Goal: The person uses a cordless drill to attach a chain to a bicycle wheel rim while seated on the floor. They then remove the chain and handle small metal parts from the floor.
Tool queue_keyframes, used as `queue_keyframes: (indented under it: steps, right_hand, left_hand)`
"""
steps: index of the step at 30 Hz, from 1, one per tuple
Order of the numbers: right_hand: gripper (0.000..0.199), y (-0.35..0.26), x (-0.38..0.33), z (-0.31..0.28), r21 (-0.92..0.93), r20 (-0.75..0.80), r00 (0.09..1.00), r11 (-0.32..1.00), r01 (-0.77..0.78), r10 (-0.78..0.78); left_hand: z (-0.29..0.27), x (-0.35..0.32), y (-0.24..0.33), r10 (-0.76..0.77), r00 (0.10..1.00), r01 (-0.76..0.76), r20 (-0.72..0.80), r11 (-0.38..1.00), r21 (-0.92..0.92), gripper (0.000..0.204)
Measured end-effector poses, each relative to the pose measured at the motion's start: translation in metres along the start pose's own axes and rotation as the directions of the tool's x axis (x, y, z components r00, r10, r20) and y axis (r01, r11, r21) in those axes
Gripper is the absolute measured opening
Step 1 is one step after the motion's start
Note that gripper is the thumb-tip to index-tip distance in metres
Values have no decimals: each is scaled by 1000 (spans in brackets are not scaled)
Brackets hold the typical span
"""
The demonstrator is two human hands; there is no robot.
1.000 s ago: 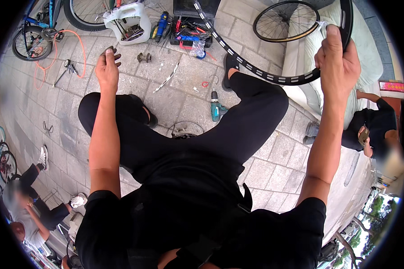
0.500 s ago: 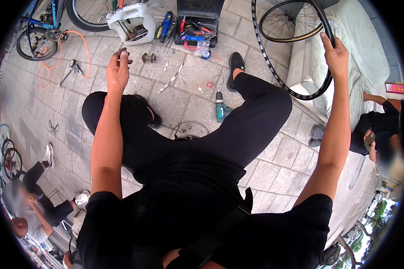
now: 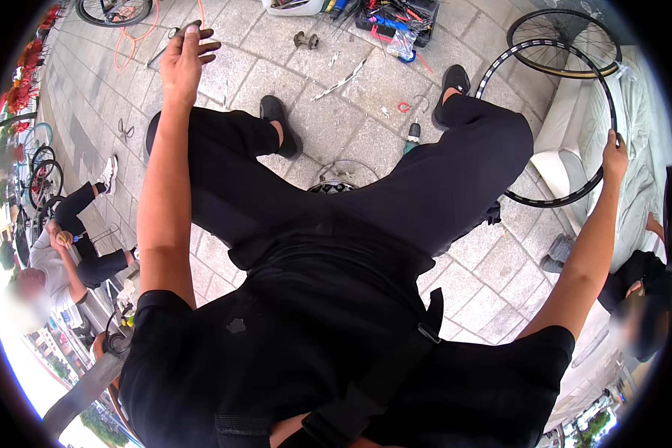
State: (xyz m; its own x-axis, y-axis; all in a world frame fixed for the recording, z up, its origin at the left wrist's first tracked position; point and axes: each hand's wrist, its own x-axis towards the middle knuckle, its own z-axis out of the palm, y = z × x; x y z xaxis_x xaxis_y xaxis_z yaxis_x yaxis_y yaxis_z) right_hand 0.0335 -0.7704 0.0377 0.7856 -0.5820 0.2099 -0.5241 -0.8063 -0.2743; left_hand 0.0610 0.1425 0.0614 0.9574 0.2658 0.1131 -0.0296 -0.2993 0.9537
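Note:
My right hand [image 3: 614, 158] is closed around the right side of a black, bare bicycle wheel rim [image 3: 556, 203] with light marks along its inner face. The rim stands beyond my right knee, beside a white covered seat [image 3: 560, 163]. My left hand [image 3: 183, 66] is raised above the paving with its fingers apart and holds nothing. A metal wheel hub [image 3: 306, 40] lies on the ground to its right. Between my knees is a round metal part with thin wires [image 3: 334, 185], partly hidden by my clothes. A green drill [image 3: 412, 136] lies near my right foot, its rear covered by my leg.
A spoked wheel [image 3: 564, 72] leans behind the rim. Ahead are a toolbox [image 3: 425, 16] full of tools, a white container [image 3: 295, 9] and an orange hose [image 3: 132, 46]. One person [image 3: 56, 257] sits at the left, another [image 3: 635, 287] at the right. Parked bicycles [image 3: 46, 175] stand far left.
My right hand has moved outward and lower with the rim, which now shows as a wider circle. My left hand has gone up and left, its fingers spread more. The whole view has shifted.

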Motion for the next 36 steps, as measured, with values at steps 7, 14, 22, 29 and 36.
queue_keyframes:
  steps: [7, 14, 22, 29, 36]
  right_hand:
    - [54, -28, 3, 12, -369, -109, 984, 925, 94, -144]
    - [46, -275, -73, 56, 156, 253, 890, 924, 350, -379]
    - [41, -353, -279, 284, 79, 831, 512, 957, 278, -218]
    - [25, -283, -377, 386, 112, 910, 367, 967, 230, -193]
    - [25, -256, -435, 380, 73, 951, 270, 958, 277, -150]
  left_hand:
    - [10, 22, 49, 134, 982, -132, 132, 991, -22, 49]
    - [26, 60, -10, 101, 891, -142, 443, 988, 61, 45]
    - [25, 43, -18, -164, 739, -249, 653, 835, 491, 38]
    - [15, 51, -22, -158, 756, -234, 635, 841, 488, 33]
    - [25, 58, -10, -172, 702, -294, 691, 814, 501, 26]
